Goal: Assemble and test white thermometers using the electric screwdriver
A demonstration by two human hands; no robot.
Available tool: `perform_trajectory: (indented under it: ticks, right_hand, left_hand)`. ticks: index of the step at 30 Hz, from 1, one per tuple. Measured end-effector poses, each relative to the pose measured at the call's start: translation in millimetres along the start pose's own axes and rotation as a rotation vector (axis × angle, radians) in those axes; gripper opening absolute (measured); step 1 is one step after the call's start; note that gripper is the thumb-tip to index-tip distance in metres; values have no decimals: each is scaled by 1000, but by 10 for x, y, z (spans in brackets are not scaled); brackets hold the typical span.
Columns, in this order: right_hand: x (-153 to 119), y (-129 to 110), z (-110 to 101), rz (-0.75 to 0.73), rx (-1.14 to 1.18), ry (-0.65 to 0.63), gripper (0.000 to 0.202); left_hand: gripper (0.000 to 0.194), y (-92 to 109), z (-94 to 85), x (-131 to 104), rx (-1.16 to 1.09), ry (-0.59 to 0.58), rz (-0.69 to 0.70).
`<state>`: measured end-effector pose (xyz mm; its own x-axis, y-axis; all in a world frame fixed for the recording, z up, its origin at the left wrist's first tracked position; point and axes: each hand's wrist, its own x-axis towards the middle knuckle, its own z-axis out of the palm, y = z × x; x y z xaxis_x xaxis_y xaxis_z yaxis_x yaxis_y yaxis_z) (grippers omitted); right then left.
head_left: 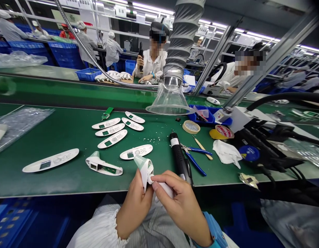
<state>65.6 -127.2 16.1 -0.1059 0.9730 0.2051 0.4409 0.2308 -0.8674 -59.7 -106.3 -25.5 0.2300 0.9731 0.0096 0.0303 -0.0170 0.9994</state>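
Green tabletop (71, 131) under a clear fume hood (170, 100), factory line with white-coated workers behind. Seven flat white covers (50, 160) spread across the middle and left; one open white shell (104, 165) near the front edge. One black driver (180, 158), one blue pliers (195, 156), two tape rolls (191, 126), one white rag (226, 153) to the right. White housing (146, 170), cone-tipped with pale green cap, held over the front edge: left hand (135, 203) closed round it, right hand (177, 203) pinching its lower end.
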Motion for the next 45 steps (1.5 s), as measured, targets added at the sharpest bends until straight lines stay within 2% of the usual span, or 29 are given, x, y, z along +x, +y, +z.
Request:
perform_trajectory:
  ticks: [4,8,10,13,19,23,32,39,42,45]
  right_hand:
    - [38,7,-61,-124,-112,-47,18]
    - [28,-31,-150,-248,-235,-114,17]
    - [-15,-56,-200,-244,-221,-129,16]
    - [-120,-66,-255,-192,-145,-89,14]
    - [-291,25,-226,-74,14,-26,11]
    - [-309,77,-190,-31,45,2,10]
    - [-311,147,-202,18,22,-24,10]
    - [-281,120,-193,21,60,14,9]
    - [-271,90,-334,25,38,45,10]
    - [-207,76,-678,47,-34,154,12]
  left_hand:
    - [24,61,-4,-10,-26,-76,-1]
    - [21,112,-11,-39,-200,-282,-187]
    - [25,114,-32,-77,-313,-363,-281]
    - [30,86,-95,-160,-452,-407,-370]
    - [33,40,-224,-318,-635,-397,-534]
    - [31,44,-258,-377,-691,-357,-565]
    - [26,60,-293,-396,-771,-281,-635]
    - [32,91,-272,-371,-747,-240,-664]
    - [33,121,-265,-380,-706,-214,-690]
    - [36,59,-281,-376,-645,-161,-792]
